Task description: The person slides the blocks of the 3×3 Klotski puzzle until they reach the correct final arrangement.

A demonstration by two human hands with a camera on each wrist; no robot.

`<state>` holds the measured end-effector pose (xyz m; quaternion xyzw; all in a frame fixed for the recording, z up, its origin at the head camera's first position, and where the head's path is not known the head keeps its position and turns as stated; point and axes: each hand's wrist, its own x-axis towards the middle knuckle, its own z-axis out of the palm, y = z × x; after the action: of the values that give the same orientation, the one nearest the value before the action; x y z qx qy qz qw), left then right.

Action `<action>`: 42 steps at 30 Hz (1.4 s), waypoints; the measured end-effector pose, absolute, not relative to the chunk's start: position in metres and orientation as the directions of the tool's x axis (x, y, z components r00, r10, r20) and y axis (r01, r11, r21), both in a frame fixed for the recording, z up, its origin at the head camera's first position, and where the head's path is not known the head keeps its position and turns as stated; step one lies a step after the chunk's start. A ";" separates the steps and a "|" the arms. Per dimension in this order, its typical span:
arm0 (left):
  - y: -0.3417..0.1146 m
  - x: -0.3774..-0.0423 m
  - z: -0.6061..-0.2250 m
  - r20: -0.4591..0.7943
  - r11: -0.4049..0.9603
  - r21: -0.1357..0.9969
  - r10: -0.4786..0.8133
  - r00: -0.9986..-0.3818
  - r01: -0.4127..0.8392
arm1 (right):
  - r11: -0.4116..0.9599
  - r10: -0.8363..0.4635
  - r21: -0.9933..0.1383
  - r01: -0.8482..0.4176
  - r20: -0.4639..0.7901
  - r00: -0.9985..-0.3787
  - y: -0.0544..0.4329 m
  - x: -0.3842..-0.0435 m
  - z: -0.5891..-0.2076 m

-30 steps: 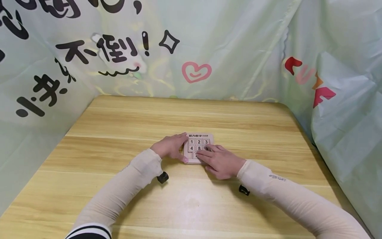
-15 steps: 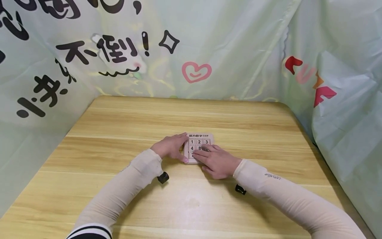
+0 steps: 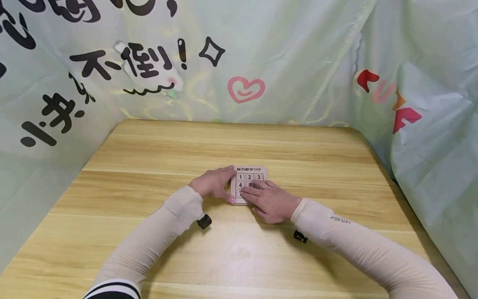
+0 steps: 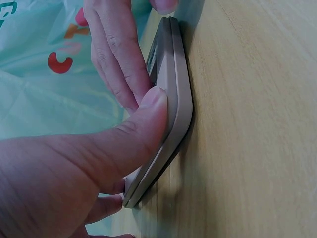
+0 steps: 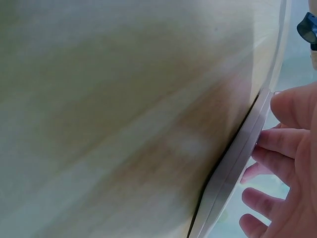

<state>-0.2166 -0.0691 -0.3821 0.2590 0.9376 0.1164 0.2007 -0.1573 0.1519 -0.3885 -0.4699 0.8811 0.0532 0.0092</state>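
Note:
A pale pink number slide puzzle (image 3: 244, 169) lies flat on the wooden table. Tiles 1, 2 and 3 fill its top row, with 4 and 8 below. My left hand (image 3: 214, 183) holds its left side, thumb at the near corner and fingers at the far one. In the left wrist view the left thumb (image 4: 136, 126) presses the puzzle's edge (image 4: 181, 84). Stretched fingers of my right hand (image 3: 274, 203) rest on the lower tiles, covering the middle row's right end and most of the bottom row. The right wrist view shows the right hand (image 5: 297, 163) beside the puzzle's side (image 5: 233, 163).
The wooden table (image 3: 239, 257) extends around the puzzle on all sides. A printed cloth curtain (image 3: 291, 62) hangs behind the table and along both sides. Each wrist carries a small black camera mount (image 3: 204, 221).
My right hand has shifted slightly left over the puzzle, and a bottom-row tile under its fingers has slid left into the left column. The left hand has stayed put.

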 end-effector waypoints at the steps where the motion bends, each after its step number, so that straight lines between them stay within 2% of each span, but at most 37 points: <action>1: -0.069 -0.216 -0.382 -0.317 0.839 0.325 0.531 -0.786 0.436 | 0.552 -0.828 0.086 -0.830 -0.067 -0.557 0.152 -0.157 -0.389; 12: -0.069 -0.216 -0.381 -0.313 0.836 0.337 0.533 -0.786 0.433 | 0.548 -0.829 0.092 -0.831 -0.071 -0.554 0.152 -0.157 -0.386; 34: -0.069 -0.214 -0.379 -0.319 0.834 0.340 0.537 -0.781 0.434 | 0.611 -0.785 0.062 -0.790 -0.084 -0.614 0.165 -0.170 -0.384; 42: -0.070 -0.215 -0.380 -0.319 0.834 0.332 0.539 -0.780 0.441 | 0.611 -0.786 0.060 -0.790 -0.079 -0.614 0.166 -0.173 -0.385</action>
<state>-0.2151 -0.0702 -0.3798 0.2616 0.9357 0.1202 0.2040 -0.1726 0.1663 -0.3851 -0.4390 0.8971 0.0442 0.0222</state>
